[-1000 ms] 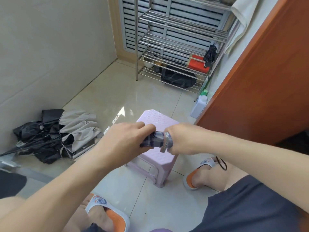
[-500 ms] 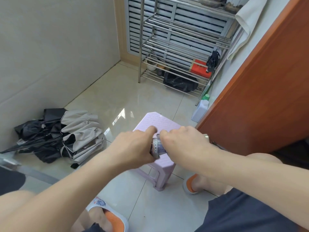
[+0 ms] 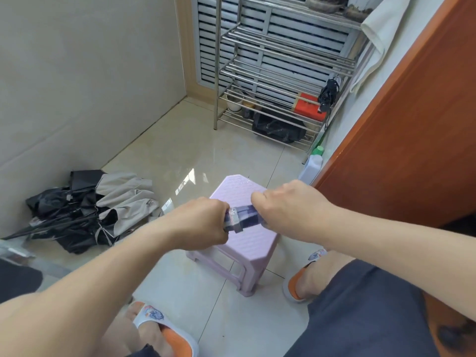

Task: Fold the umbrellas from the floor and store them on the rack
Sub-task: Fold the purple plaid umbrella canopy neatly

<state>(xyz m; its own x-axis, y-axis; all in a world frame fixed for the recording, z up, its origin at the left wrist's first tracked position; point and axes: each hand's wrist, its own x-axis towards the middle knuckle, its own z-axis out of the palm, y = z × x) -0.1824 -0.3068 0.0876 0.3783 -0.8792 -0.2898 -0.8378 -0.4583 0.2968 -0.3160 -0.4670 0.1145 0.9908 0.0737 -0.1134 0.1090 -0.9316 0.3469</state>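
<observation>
Gripping hands: both hands hold one small folded umbrella between them, above the stool.
Left hand: its fingers are curled around the left end of the umbrella, near a silver-grey strap that wraps the dark blue cloth.
Right hand: its fingers are curled around the right end of the same umbrella; the fingertips are hidden under the hand.
Folded umbrella: it lies about level, only the short middle part shows between the two fists.
Stool: a pale purple plastic stool stands on the floor just under the hands, between the person's feet.
Feet: the left slipper and the right slipper are white with orange soles, both on the near floor.
Umbrellas on floor: a loose pile of black and grey umbrella cloth with thin ribs lies at the left, near the wall, well apart from the stool.
Rack: a metal rack with several rod shelves stands far, in front of a louvred window; the middle shelves are bare rods.
Lower shelves: a red box, a white cup and a black bag are there.
Bottle: a white bottle with a green cap stands on the floor beside the rack's right leg.
Door: an orange-brown wooden panel fills the right side.
</observation>
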